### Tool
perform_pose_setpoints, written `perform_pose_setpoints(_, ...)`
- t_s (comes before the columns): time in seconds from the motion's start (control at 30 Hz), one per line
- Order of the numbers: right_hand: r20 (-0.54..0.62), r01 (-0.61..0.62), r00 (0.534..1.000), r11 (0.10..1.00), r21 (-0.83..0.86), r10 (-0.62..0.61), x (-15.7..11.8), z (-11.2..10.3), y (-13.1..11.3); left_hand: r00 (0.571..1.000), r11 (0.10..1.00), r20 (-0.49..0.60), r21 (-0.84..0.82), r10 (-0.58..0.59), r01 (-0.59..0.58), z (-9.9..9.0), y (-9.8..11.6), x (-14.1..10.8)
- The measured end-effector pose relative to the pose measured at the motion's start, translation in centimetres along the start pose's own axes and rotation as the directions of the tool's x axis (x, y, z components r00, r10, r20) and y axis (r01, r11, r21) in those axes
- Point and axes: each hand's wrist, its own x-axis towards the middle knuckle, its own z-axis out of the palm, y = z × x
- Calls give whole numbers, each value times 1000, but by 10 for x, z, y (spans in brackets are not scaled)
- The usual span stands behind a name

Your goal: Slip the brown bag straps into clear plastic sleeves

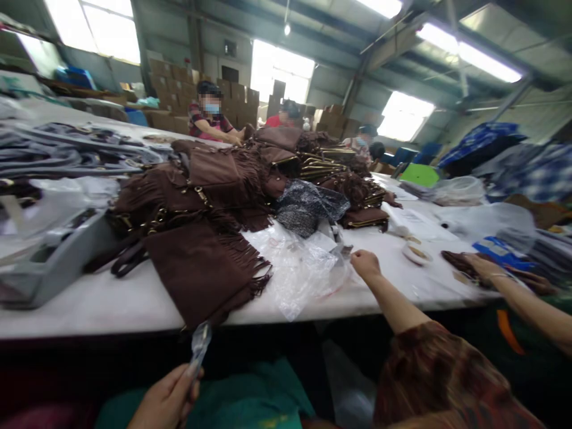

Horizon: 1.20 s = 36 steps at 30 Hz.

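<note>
My left hand [166,394], low in front of the table edge, is closed around a small item in clear plastic [201,341]. The top of that item comes up to the lower corner of a dark brown fringed bag [201,268], which lies flat and overhangs the edge slightly. Over the table, my right hand [365,264] is closed beside a crumpled clear plastic bag [304,271]; what its fingers hold, if anything, I cannot make out. Behind the plastic bag lies a dark speckled bundle in clear wrap [308,205].
More brown fringed bags with gold hardware [223,173] are heaped mid-table. A grey bin [53,262] stands left. To the right are a small round dish [417,254] and another person's hand [482,267] on brown material. Several people sit across the table.
</note>
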Motion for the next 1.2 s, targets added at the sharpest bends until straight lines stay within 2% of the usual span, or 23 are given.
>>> perform_pose_setpoints(0.07, -28, 111, 993, 993, -27, -111, -25, -1, -2, 1000, 999, 5, 45, 29, -29, 5, 11, -12)
perform_pose_setpoints(0.13, -80, 367, 928, 930, 10, -365, -63, 5, -9, 998, 995, -16, 83, 57, -56, 9, 20, -19)
perform_pose_setpoints(0.17, -55, 440, 898, 894, 84, -437, -86, 11, -14, 998, 992, -23, 111, 64, -61, 11, 23, -21)
perform_pose_setpoints(0.2, 42, 468, 875, 864, 184, -483, -112, 19, -22, 997, 989, -37, 137, 69, -64, 12, 25, -23)
perform_pose_setpoints(0.23, 196, 460, 829, 838, 294, -524, -140, 28, -32, 996, 985, -45, 159, 76, -67, 13, 26, -24)
perform_pose_setpoints(0.27, 344, 428, 749, 809, 402, -567, -169, 37, -43, 994, 979, -54, 189, 91, -79, 14, 28, -25)
perform_pose_setpoints(0.3, 457, 390, 650, 782, 486, -608, -197, 48, -55, 991, 970, -66, 223, 116, -98, 14, 29, -27)
perform_pose_setpoints(0.33, 539, 342, 559, 767, 543, -630, -224, 59, -67, 986, 958, -76, 261, 147, -122, 15, 31, -29)
perform_pose_setpoints(0.37, 601, 286, 491, 769, 572, -630, -247, 71, -79, 980, 941, -83, 303, 182, -150, 15, 33, -31)
perform_pose_setpoints(0.43, 685, 183, 399, 785, 592, -609, -283, 94, -98, 963, 899, -83, 387, 256, -205, 14, 35, -34)
perform_pose_setpoints(0.5, 738, 108, 357, 810, 576, -572, -302, 114, -111, 943, 851, -63, 455, 325, -263, 12, 35, -37)
perform_pose_setpoints(0.57, 773, 63, 349, 836, 545, -530, -310, 129, -118, 926, 810, -47, 502, 376, -303, 11, 32, -38)
perform_pose_setpoints(0.63, 793, 54, 359, 860, 508, -491, -311, 139, -120, 913, 773, -39, 548, 406, -320, 10, 28, -38)
perform_pose_setpoints(0.83, 821, 89, 392, 905, 415, -415, -314, 149, -117, 884, 612, -24, 731, 467, -303, 10, 22, -36)
perform_pose_setpoints(1.03, 823, 106, 427, 924, 366, -375, -317, 154, -114, 884, 502, 5, 822, 468, -270, 10, 19, -35)
perform_pose_setpoints(1.2, 786, 160, 501, 931, 329, -364, -325, 164, -112, 910, 411, 30, 886, 413, -215, 8, 18, -35)
